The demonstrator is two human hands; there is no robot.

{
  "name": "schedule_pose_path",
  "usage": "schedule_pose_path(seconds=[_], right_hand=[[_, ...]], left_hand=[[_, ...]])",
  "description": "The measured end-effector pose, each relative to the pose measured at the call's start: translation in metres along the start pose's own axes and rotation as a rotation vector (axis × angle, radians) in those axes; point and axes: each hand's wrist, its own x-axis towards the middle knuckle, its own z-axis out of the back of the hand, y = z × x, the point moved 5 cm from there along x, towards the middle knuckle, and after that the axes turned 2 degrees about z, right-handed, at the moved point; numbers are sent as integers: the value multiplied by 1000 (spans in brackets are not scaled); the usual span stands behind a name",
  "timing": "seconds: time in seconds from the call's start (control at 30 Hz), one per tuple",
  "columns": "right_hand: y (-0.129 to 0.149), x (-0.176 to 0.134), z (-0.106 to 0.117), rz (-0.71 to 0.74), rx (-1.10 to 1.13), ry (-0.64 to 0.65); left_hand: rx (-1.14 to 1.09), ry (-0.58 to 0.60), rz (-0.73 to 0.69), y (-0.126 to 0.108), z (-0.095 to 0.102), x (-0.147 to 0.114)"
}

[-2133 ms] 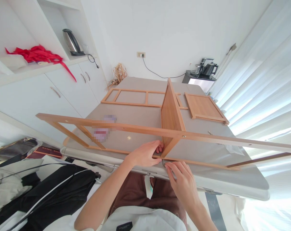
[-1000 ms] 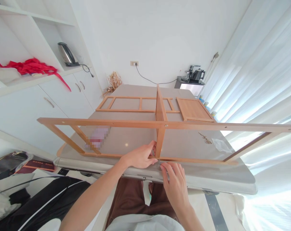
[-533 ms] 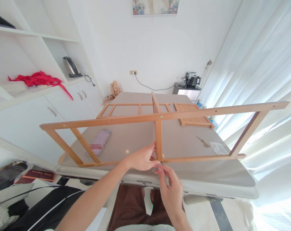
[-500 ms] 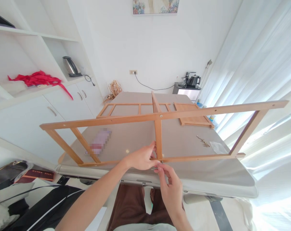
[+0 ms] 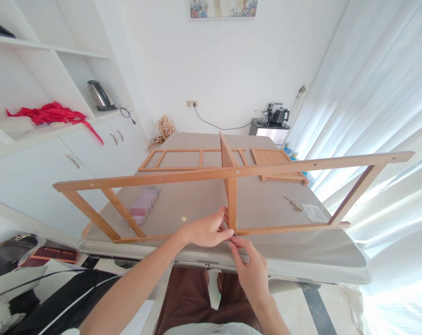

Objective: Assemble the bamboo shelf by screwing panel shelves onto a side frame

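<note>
A light-brown wooden frame (image 5: 193,175) stands on its long edge across the near side of the table, with a wooden panel (image 5: 228,151) joined at its middle upright. My left hand (image 5: 209,230) is closed around the foot of that upright, thumb at the bottom joint. Just right of it, my right hand (image 5: 251,265) pinches a thin metal hex key (image 5: 228,240) against the joint at the lower rail. Fingers partly hide the key and the bolt head.
Several loose bolts (image 5: 293,204) and a clear plastic bag (image 5: 314,213) lie on the table (image 5: 197,204) at right. Farther back rest a second slatted frame (image 5: 183,169) and a flat wooden panel (image 5: 275,163). A blurred-out purple item (image 5: 144,204) lies at left.
My right hand has turned slightly at the joint, its fingers shifting a little right. The wooden frame's top rail tilts slightly differently, and the whole view has shifted a bit.
</note>
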Motion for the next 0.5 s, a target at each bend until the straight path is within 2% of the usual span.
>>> schedule_pose_path(seconds=[0.13,0.3,0.5], right_hand=[[-2,-1,1,66,-44,-21],[-4,-6,-4,153,-97,-74],[-3,-9,-9,183,-159,-122]], left_hand=[[-24,-3,61,-1,0,1],[-19,27,231,5,1,1],[-70,28,219,5,-1,3]])
